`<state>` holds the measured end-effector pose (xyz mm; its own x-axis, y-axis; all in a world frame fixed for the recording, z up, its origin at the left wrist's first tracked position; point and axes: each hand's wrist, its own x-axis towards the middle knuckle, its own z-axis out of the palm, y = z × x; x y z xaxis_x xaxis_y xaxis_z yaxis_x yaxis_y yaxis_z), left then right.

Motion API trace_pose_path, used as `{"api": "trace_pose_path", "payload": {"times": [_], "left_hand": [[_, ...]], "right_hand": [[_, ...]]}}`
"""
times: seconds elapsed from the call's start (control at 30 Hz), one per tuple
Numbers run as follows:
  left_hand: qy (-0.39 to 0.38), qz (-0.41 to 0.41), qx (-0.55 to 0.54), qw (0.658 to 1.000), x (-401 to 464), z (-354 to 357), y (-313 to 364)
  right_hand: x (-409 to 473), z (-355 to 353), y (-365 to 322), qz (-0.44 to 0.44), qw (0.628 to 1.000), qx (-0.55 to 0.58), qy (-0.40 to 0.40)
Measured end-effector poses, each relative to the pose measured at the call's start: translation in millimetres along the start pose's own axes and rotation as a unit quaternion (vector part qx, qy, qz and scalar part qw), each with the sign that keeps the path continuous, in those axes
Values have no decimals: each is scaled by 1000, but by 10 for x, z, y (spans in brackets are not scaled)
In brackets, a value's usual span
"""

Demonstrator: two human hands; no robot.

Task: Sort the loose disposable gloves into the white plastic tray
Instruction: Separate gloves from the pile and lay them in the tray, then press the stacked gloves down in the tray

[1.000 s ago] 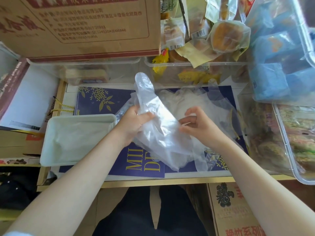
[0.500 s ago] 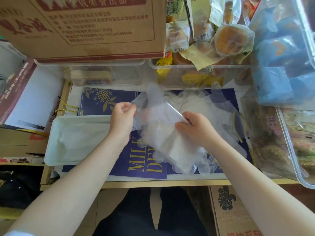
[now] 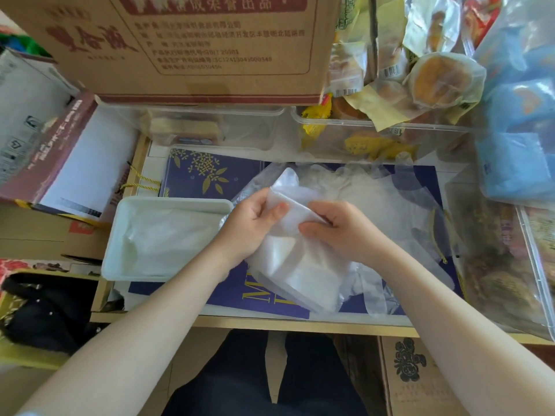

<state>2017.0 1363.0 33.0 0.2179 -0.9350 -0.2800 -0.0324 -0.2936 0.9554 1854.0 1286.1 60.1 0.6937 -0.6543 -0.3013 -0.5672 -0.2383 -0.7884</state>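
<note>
The left hand and the right hand are close together over the middle of the tabletop. Both are pinched shut on the same clear glove. The left thumb presses on the top edge of the glove, and the right fingers curl over it just beside. The glove hangs down from the hands in soft folds over a dark blue bag with gold leaves on it.

More loose gloves lie in a thin pile behind and to the right of the hands.

The white tray sits just to the left of the left hand. It has some clear plastic lying flat inside.

A big brown box stands at the back, next to clear bins of wrapped snacks.
</note>
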Motion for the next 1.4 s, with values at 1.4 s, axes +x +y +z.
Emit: {"api": "trace_pose_path", "payload": {"times": [1.4], "left_hand": [[-116,43,692,712,-334,-1829,-702]], "right_hand": [[809,1858,-592,-63,883,-434,-171]]}}
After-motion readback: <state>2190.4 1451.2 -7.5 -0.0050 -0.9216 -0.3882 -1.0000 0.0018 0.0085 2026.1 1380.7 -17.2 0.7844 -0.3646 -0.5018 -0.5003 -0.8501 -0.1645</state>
